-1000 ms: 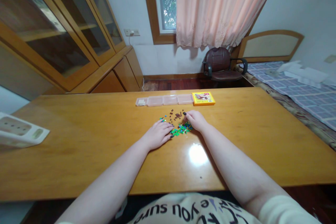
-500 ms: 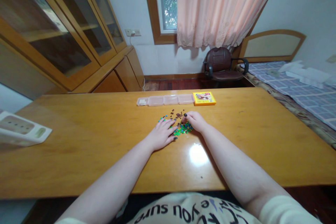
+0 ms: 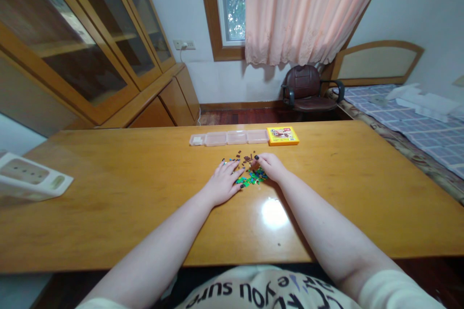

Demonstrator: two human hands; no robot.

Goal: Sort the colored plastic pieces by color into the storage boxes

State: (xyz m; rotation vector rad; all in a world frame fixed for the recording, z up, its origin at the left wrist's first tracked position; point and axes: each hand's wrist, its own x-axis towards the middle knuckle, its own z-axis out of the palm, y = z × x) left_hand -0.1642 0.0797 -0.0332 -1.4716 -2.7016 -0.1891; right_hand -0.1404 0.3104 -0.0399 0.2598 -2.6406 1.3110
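A small heap of tiny green, blue and brown pieces (image 3: 250,177) lies on the wooden table (image 3: 108,193) between my hands. My left hand (image 3: 222,183) rests flat on the table at the heap's left edge, fingers stretched out and touching the pieces. My right hand (image 3: 270,166) sits at the heap's right side with its fingers curled inward over some brown pieces; what it pinches, if anything, is too small to make out. Behind the heap stand a clear plastic compartment box (image 3: 228,138) and a small yellow box (image 3: 282,135).
A white plastic object (image 3: 31,179) lies at the table's left edge. Beyond the table are glass-door wooden cabinets (image 3: 90,48), a brown office chair (image 3: 306,89), a pink curtain and a bed (image 3: 416,120) at the right.
My left hand has slid slightly forward along the heap's left side. The right hand's fingers have curled in a little more over the brown pieces.
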